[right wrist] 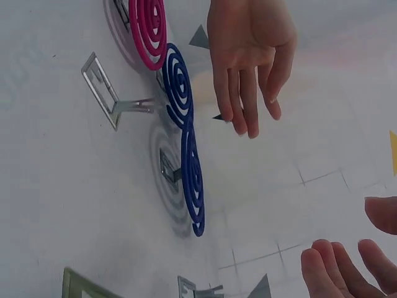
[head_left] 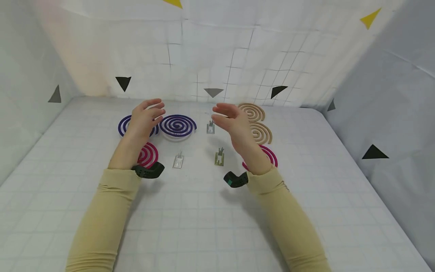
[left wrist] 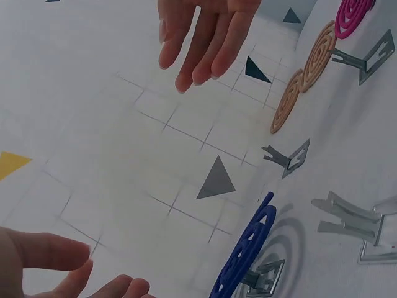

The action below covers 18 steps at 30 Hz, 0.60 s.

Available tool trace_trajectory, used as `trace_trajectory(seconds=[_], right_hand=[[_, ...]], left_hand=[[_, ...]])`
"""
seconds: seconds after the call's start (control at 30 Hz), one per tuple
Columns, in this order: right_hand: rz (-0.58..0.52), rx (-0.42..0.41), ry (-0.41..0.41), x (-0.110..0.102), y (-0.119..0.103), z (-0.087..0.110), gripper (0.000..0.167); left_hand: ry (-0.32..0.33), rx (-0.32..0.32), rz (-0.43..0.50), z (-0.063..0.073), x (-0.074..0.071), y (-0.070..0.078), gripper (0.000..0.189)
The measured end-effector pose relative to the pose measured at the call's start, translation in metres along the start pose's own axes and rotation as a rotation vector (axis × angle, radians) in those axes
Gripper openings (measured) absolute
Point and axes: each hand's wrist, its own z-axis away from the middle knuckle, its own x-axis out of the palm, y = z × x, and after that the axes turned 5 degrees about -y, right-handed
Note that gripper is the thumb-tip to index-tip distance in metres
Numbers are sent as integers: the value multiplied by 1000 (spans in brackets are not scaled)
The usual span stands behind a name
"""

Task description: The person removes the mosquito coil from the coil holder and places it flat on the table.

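Both hands are raised over the table with relaxed, spread fingers, holding nothing. My left hand (head_left: 142, 119) hovers in front of two dark blue mosquito coils (head_left: 177, 125), overlapping the left one in the head view; a pink coil (head_left: 154, 155) shows beside its wrist. Two tan coils (head_left: 252, 112) stand just beyond my right hand (head_left: 238, 126), and another pink coil (head_left: 272, 155) is partly hidden behind that wrist. Between the hands are three small metal coil stands: a silver one (head_left: 210, 129) at the back, an olive-toned one (head_left: 219, 159) and another silver one (head_left: 178, 161) nearer.
The white table (head_left: 190, 226) has a faint grid and ends at a white cloth backdrop (head_left: 210, 45) with black, grey and yellow triangles. Cloth walls rise on both sides. In the right wrist view, blue coils (right wrist: 193, 180) sit raised on metal stands.
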Motion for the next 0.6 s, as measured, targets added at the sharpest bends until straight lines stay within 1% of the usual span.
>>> trace_trajectory(seconds=[0.13,0.3,0.4,0.5,0.6], right_hand=[[-21,4,23,14,3,-7,44],[-63,-12,87,34,8,-15,44],[-91,-10,121,46,15,-18,44],[-79,21,129,54,25,-18,45],[-50,60,113,61,33,-16,47]], left_hand=[[12,0,2,-3,-6,-4,51],[14,-9,-7,-5,-12,-7,52],[9,-23,-5,-9,-15,-10,54],[15,-36,-14,-12,-16,-13,56],[25,-37,-36,-13,-16,-13,56]])
